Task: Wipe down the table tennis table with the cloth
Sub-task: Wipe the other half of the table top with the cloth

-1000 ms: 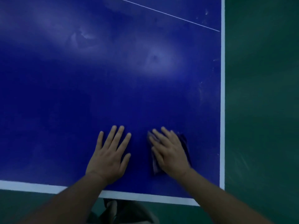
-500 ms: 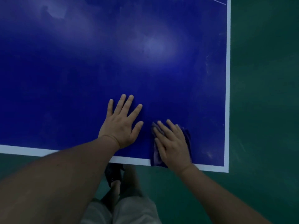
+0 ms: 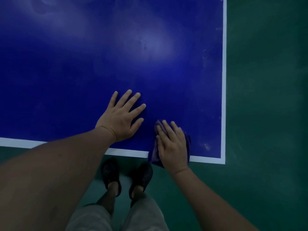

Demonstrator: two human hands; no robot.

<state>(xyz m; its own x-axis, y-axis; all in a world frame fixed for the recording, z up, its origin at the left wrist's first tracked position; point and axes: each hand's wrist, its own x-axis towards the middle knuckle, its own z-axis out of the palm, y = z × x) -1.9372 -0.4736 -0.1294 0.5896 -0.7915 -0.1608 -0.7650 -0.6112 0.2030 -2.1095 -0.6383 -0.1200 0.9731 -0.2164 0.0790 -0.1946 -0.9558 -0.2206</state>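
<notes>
- Sliding back toward the person over the last second, the right hand [image 3: 172, 145] is bringing the cloth [image 3: 154, 155] from well inside the playing surface down to the near edge. The left hand [image 3: 122, 117] is staying planted in roughly the same spot, and the camera is tilting down enough to bring the feet into sight.
- Head view: the right hand is lying flat on top of the cloth. Its fingers are straight and close together, pressing down rather than curling round the fabric.
- The purple-blue cloth is sitting crumpled under that palm, near the near right corner of the table [image 3: 75, 72]. Its lower end is hanging over the white border line [image 3: 126, 152] and past the table's edge.
- The left hand is resting palm down on the bare blue top just left of the cloth. Its fingers are spread and straight, holding nothing, and the thumb tip is lying near the cloth without touching it.
- Pale smears [image 3: 156, 45] and glare are showing on the surface farther out, and whitish specks [image 3: 206, 145] are sitting just right of the cloth toward the corner.
- The green floor [image 3: 266, 114] is running along the table's right side and below its near edge. Two dark clogs [image 3: 110, 172] are standing there between the forearms, with light shorts [image 3: 93, 219] showing at the bottom.
</notes>
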